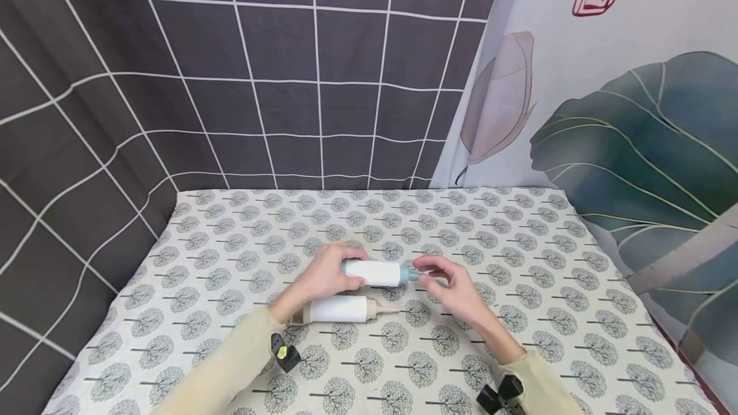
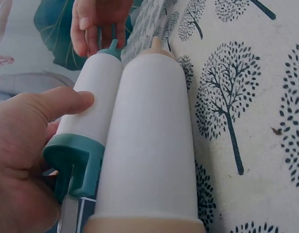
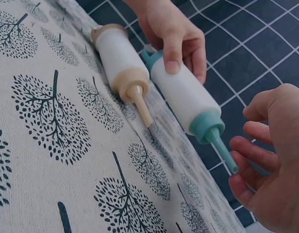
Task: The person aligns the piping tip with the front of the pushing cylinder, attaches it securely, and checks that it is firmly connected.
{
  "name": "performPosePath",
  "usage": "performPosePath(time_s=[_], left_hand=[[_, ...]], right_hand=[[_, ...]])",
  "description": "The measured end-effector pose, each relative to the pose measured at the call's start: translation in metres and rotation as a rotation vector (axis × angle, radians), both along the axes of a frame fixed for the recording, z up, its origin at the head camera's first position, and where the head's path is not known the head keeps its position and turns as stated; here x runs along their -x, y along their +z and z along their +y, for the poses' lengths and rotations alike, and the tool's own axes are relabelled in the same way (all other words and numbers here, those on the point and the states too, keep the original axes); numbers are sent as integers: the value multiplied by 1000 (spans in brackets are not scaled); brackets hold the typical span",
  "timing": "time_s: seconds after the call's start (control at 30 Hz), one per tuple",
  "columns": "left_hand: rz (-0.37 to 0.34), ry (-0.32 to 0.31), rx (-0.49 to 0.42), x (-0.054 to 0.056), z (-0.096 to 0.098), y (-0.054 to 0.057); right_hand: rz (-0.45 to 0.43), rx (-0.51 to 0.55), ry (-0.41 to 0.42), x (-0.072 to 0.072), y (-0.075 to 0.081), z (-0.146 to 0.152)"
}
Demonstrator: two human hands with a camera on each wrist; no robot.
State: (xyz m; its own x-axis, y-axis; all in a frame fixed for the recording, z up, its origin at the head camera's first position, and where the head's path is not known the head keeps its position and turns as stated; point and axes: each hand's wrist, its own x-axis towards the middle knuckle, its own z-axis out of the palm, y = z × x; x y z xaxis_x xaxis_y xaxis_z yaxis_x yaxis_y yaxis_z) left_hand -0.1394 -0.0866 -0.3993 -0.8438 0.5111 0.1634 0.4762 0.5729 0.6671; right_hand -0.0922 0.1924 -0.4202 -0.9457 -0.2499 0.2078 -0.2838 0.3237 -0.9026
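A white squeeze bottle with a teal collar and nozzle [image 1: 377, 272] lies sideways in my left hand [image 1: 330, 272], which grips its body with the thumb along one side. The left wrist view shows a teal hooked base [image 2: 74, 160] at its rear end. My right hand [image 1: 455, 287] is at the nozzle tip, its fingers loosely bent around that end; in the right wrist view the teal nozzle [image 3: 222, 150] ends close to the fingertips, and I cannot tell whether they touch. A second white squeeze bottle with beige ends [image 1: 340, 309] lies alongside, nearer my body.
A cloth with a tree print [image 1: 398, 364] covers the table. Behind it hangs a dark curtain with a white grid [image 1: 282, 107]; a pale curtain with leaf shapes [image 1: 640, 146] hangs at the right.
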Motion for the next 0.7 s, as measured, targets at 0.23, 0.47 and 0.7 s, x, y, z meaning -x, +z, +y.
performPosePath(time_s=[0.23,0.47,0.7], left_hand=[[-89,-15,2,4,-2,-11],[-118,-17,1,5,-3,-15],[-151,7,13,9,-5,-19]], right_hand=[[-30,4,-82,-3,0,1],[-21,19,-86,-2,-1,2],[16,34,-80,0,-1,3]])
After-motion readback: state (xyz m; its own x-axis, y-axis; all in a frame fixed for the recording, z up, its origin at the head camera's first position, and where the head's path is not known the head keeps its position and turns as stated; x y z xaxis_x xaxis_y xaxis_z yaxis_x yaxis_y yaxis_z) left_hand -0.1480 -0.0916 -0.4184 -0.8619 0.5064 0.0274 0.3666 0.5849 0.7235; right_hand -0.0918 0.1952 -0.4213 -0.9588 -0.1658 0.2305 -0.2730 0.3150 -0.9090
